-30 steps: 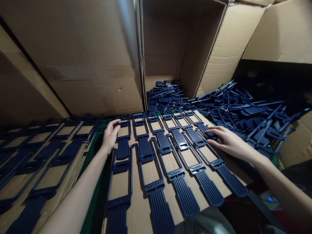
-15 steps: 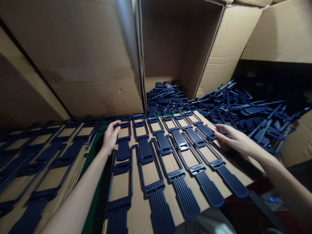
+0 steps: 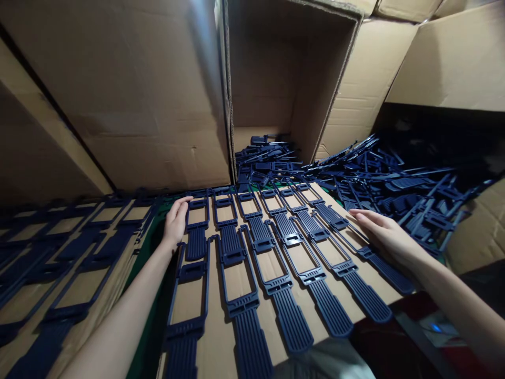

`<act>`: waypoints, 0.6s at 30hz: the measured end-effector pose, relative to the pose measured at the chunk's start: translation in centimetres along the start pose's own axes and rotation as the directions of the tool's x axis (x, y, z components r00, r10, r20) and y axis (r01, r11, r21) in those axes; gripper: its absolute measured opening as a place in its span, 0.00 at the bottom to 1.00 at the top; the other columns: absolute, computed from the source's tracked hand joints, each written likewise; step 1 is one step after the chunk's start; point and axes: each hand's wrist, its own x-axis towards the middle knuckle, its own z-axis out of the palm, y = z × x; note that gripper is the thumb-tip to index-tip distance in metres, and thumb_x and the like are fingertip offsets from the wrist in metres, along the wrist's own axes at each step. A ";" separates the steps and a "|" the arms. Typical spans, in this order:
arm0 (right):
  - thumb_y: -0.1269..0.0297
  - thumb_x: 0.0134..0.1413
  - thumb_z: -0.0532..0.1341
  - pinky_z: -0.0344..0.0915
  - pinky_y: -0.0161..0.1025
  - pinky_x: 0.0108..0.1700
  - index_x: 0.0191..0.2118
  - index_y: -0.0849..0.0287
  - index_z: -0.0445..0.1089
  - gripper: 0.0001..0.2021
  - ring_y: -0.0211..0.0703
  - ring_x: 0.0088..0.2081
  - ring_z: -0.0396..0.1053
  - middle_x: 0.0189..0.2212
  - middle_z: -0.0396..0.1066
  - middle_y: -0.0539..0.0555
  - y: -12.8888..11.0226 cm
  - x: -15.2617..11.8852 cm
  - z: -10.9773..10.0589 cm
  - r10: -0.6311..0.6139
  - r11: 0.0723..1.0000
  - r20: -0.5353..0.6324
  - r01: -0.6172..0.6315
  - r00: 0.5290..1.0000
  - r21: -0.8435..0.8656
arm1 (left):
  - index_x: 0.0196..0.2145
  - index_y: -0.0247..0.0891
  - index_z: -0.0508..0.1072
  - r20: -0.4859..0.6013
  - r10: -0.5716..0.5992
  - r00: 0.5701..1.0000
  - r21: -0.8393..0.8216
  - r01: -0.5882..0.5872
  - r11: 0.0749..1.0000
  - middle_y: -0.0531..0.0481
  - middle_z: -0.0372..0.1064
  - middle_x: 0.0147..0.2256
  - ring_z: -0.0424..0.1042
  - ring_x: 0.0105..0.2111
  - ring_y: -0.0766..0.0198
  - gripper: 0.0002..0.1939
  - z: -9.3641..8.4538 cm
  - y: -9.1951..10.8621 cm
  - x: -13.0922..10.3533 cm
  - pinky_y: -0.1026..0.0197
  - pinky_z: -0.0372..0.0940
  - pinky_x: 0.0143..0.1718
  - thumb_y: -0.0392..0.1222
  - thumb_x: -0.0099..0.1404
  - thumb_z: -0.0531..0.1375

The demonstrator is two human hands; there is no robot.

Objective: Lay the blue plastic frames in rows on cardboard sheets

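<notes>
A cardboard sheet [image 3: 215, 347] lies before me, with dark blue plastic frame pieces [image 3: 244, 295] in two rows, each an open rectangle with a ribbed tongue. At the sheet's far left edge is my left hand [image 3: 176, 218], its fingers loosely bent and reaching to the side of the upper-left frame piece [image 3: 196, 242]. My right hand [image 3: 389, 237] is at the right edge, fingers stretched out and close together over the lower-right frame piece [image 3: 389, 271]. That hand hides part of this piece, and its thumb is out of sight.
More frame pieces [image 3: 79, 287] lie on cardboard at the left, across a green strip [image 3: 148, 268]. A tangled heap of the same pieces [image 3: 406, 184] is at the right. An upright open carton [image 3: 292, 68] and a tall cardboard panel [image 3: 138, 95] stand behind the sheet.
One more frame piece now shows on the sheet's lower right, beside my right hand. That hand has moved slightly down and its fingers are closer together. The left hand has shifted slightly left.
</notes>
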 end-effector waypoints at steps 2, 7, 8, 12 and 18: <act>0.51 0.51 0.63 0.68 0.50 0.53 0.47 0.50 0.71 0.18 0.54 0.53 0.68 0.48 0.73 0.54 0.3 0.3 -0.2 -0.005 1.000 0.009 0.005 1.000 0.008 | 0.41 0.38 0.71 -0.012 0.007 1.000 -0.002 -0.007 1.000 0.45 0.70 0.47 0.67 0.50 0.54 0.19 -0.1 -0.3 0.3 0.53 0.59 0.55 0.53 0.59 0.52; 0.50 0.49 0.64 0.70 0.48 0.50 0.47 0.52 0.72 0.20 0.55 0.51 0.69 0.50 0.72 0.55 0.3 0.2 0.3 -0.022 1.000 0.016 0.022 1.000 0.004 | 0.43 0.37 0.70 0.006 -0.007 1.000 -0.033 0.008 0.999 0.42 0.70 0.47 0.68 0.49 0.53 0.22 -0.5 -1.6 1.3 0.52 0.60 0.54 0.54 0.56 0.54; 0.50 0.49 0.64 0.70 0.47 0.49 0.47 0.52 0.72 0.20 0.55 0.52 0.69 0.50 0.72 0.55 0.3 0.2 0.4 -0.027 1.000 0.019 0.027 0.999 0.000 | 0.43 0.37 0.70 0.010 -0.002 1.000 -0.035 0.003 0.999 0.42 0.69 0.47 0.68 0.49 0.53 0.23 -0.6 -1.8 1.4 0.52 0.60 0.54 0.55 0.55 0.54; 0.50 0.51 0.62 0.68 0.46 0.52 0.49 0.54 0.71 0.21 0.53 0.53 0.67 0.51 0.71 0.56 0.2 0.0 0.8 -0.056 0.998 0.056 0.058 0.997 -0.023 | 0.47 0.36 0.68 -0.003 -0.048 0.999 -0.029 0.048 0.998 0.41 0.71 0.43 0.70 0.47 0.52 0.28 -1.5 -2.0 1.9 0.49 0.61 0.53 0.56 0.53 0.57; 0.46 0.50 0.62 0.64 0.47 0.55 0.47 0.56 0.72 0.23 0.53 0.52 0.68 0.49 0.72 0.57 -0.6 0.7 0.1 -0.126 0.976 0.153 0.150 0.980 -0.155 | 0.56 0.39 0.61 0.002 -0.121 0.993 0.014 0.121 0.993 0.40 0.70 0.47 0.69 0.49 0.52 0.33 -2.9 -0.3 2.0 0.46 0.60 0.54 0.55 0.55 0.58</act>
